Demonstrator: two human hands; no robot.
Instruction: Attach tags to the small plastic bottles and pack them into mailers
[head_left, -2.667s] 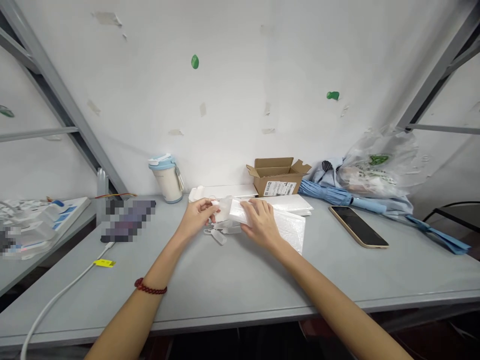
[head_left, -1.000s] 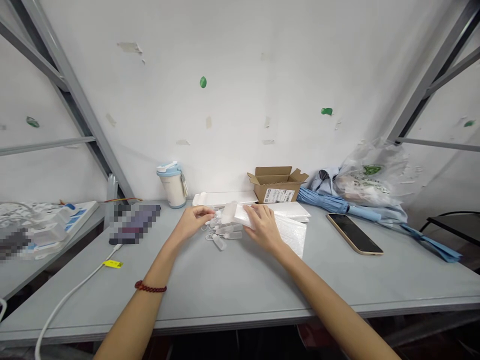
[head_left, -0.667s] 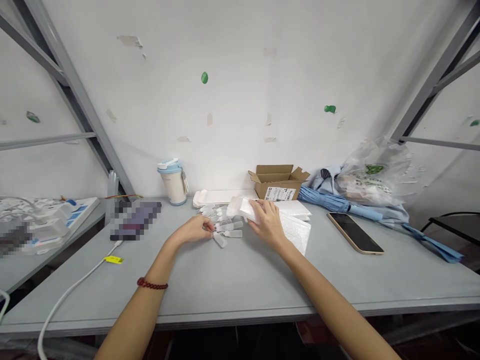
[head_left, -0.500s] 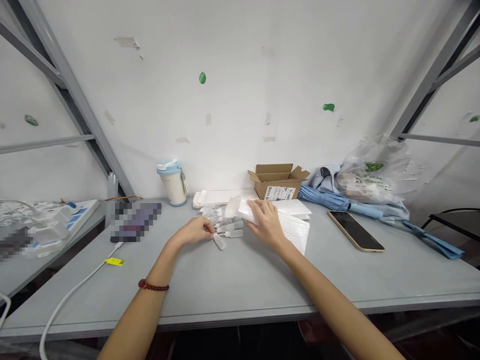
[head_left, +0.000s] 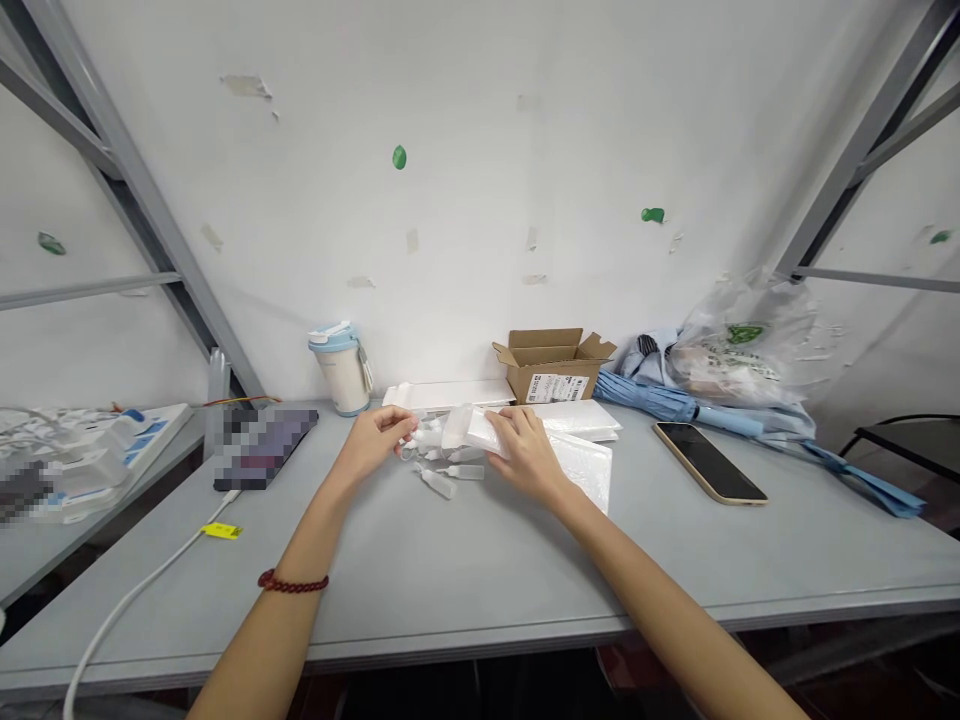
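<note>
My left hand (head_left: 379, 440) is at the left of a heap of small clear-white plastic bottles (head_left: 466, 471), with thumb and fingers pinched at the end of one small bottle (head_left: 427, 437). Another bottle (head_left: 437, 484) lies apart at the near edge of the heap. My right hand (head_left: 525, 450) grips a narrow white box (head_left: 486, 432) tilted over the right of the heap, its flap end (head_left: 456, 428) facing left. A white bubble-textured sheet or pouch (head_left: 589, 468) lies under and beside my right wrist. The box and fingers hide part of the heap.
Behind stand a cream-and-blue cup (head_left: 340, 368), flat white boxes (head_left: 450, 394) and an open cardboard box (head_left: 551, 365). To the right are a phone (head_left: 709, 462), a folded blue umbrella (head_left: 652, 395) and a plastic bag (head_left: 742, 350). A cable (head_left: 142, 590) runs along the left.
My left hand has left the nearest bottle on the table and moved up and back to another bottle. My right hand and the white box have shifted slightly left and lower.
</note>
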